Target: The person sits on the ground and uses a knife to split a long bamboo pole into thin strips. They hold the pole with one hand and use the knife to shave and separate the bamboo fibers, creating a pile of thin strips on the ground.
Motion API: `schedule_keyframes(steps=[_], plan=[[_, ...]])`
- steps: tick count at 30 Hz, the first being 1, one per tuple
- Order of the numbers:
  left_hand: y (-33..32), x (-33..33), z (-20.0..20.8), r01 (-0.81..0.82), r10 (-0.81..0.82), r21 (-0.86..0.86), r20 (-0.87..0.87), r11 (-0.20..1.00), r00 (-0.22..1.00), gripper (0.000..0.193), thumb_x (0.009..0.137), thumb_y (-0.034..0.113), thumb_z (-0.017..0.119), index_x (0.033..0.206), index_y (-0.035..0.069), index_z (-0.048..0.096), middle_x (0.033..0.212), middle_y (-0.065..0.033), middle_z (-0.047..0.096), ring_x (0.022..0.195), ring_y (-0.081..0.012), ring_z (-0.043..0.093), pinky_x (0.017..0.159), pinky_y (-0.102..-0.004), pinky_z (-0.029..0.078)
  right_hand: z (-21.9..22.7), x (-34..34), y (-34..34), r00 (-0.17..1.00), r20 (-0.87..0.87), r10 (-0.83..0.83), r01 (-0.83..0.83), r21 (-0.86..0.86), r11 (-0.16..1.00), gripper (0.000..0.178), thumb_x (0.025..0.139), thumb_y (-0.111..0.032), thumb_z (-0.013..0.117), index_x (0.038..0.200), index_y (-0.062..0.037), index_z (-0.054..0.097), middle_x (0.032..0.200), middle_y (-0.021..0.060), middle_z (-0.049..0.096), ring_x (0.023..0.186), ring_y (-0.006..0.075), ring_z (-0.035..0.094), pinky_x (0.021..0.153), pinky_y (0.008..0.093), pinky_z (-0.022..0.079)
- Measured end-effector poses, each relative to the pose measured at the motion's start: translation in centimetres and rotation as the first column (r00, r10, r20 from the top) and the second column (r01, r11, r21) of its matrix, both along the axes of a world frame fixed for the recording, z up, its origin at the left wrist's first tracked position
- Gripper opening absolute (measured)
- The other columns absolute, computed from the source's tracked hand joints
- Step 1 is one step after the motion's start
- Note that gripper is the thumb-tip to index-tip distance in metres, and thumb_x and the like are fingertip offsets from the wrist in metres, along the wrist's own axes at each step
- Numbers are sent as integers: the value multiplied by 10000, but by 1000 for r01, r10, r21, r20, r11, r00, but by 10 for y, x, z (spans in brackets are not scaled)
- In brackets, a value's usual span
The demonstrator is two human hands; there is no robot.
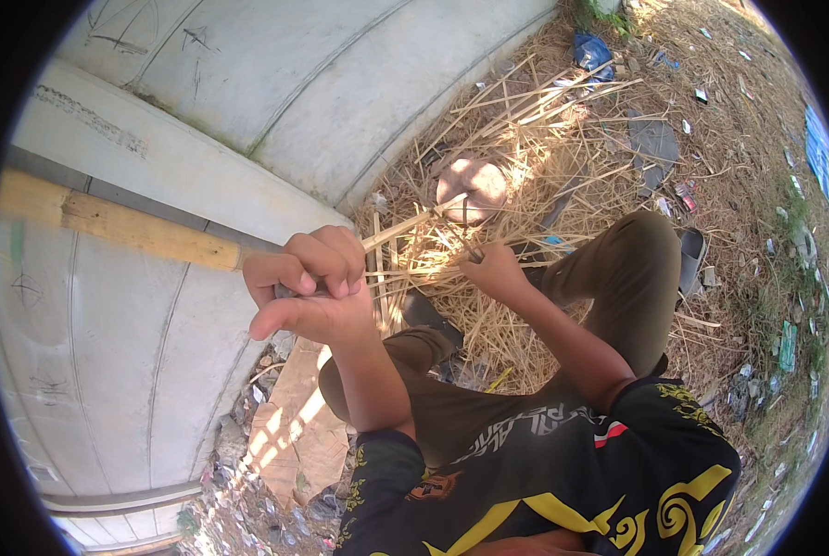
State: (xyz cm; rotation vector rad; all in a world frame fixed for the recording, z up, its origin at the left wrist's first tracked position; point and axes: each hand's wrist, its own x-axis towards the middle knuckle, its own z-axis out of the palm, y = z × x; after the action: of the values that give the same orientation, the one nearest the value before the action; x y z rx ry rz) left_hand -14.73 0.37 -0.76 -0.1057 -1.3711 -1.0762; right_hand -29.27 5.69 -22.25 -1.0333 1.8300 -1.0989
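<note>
The left hand (317, 283) curls around a stick (398, 229). The right hand (496, 272) grips something thin near a stump (487, 185).

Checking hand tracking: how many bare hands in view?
2. Left hand, in front of the grey-white wall panels; right hand, near the round tan block among pale straw-coloured strips. No others show.

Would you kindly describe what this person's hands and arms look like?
The left hand and right hand wear no gloves, and no watch shows. The short left sleeve and right sleeve are black, patterned in yellow; the forearms are bare.
</note>
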Motion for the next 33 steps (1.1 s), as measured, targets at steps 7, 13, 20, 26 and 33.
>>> schedule_keyframes(steps=[7,13,20,26,33], plan=[[20,-12,4,10,19,-129,223,992,975,586,929,605,501,826,29,514,639,-23,441,543,-117,386,516,-284,332,-2,-5,0,993,83,-89,88,13,996,318,764,-271,671,691,35,623,575,151,592,534,248,579,574,414,473],[22,-28,3,-117,138,-144,141,983,980,443,1031,481,419,867,70,446,626,12,331,535,-123,323,510,-309,300,4,-27,0,976,185,-117,126,-36,991,312,782,-261,675,673,24,610,554,107,560,502,204,556,520,385,456],[16,-64,3,-488,487,-9,-47,873,872,440,1041,472,410,836,83,385,637,12,321,516,-74,313,460,-239,237,-16,-12,3,922,376,-93,128,-68,989,312,803,-254,681,707,32,603,536,85,546,481,171,526,478,354,423],[-10,-86,21,-610,610,-12,-2,792,792,413,1068,417,363,830,80,388,621,16,325,508,-70,308,457,-243,257,40,-20,18,967,174,-187,221,-200,955,210,858,-170,678,738,-36,569,532,-9,486,437,85,452,426,254,333],[-25,-102,34,-620,620,-32,-16,784,785,428,1069,427,344,820,80,377,591,10,337,491,-71,296,446,-236,257,-4,-17,10,861,490,-136,461,-637,618,256,902,-119,617,683,-65,494,528,-18,459,449,74,419,442,242,310]])
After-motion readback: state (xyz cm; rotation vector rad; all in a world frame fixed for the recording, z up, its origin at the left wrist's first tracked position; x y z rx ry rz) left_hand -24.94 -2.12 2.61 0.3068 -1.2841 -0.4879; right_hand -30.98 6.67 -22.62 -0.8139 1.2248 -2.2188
